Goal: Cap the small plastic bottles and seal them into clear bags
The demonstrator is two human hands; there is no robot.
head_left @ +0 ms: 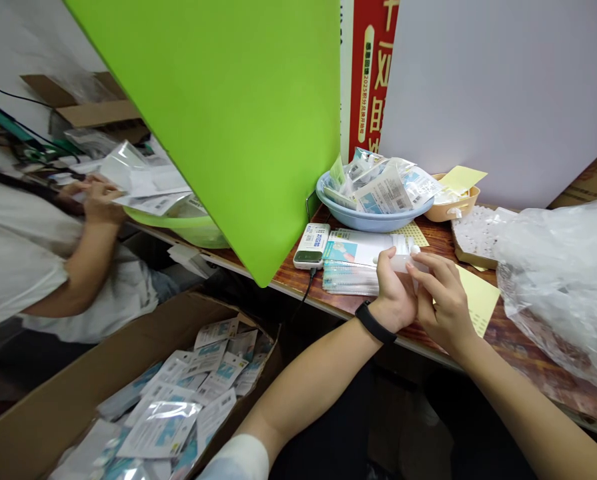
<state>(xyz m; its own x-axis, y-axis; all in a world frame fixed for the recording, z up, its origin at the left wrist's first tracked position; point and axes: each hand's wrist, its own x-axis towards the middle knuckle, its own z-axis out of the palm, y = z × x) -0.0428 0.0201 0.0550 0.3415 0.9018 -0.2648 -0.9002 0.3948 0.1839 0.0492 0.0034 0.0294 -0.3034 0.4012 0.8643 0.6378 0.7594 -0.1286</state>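
Note:
My left hand (395, 293), with a black band on its wrist, is wrapped round a small translucent white tube (401, 263) above the table's front edge. My right hand (443, 297) meets it from the right, its thumb and forefinger pinched at the tube's white tip. Just behind my left hand lies a stack of printed blue and white packets (351, 277). Under and beside my right hand is a yellow sticker sheet (478, 297). A white device (312, 245) with a cable stands left of the stack.
Behind are a blue basin (373, 220) of packets and an orange basket (455, 210). A plastic bag (563, 280) lies right. A green panel (238, 120) separates a co-worker handling packets at left. Below sits an open carton (128, 340) of packets.

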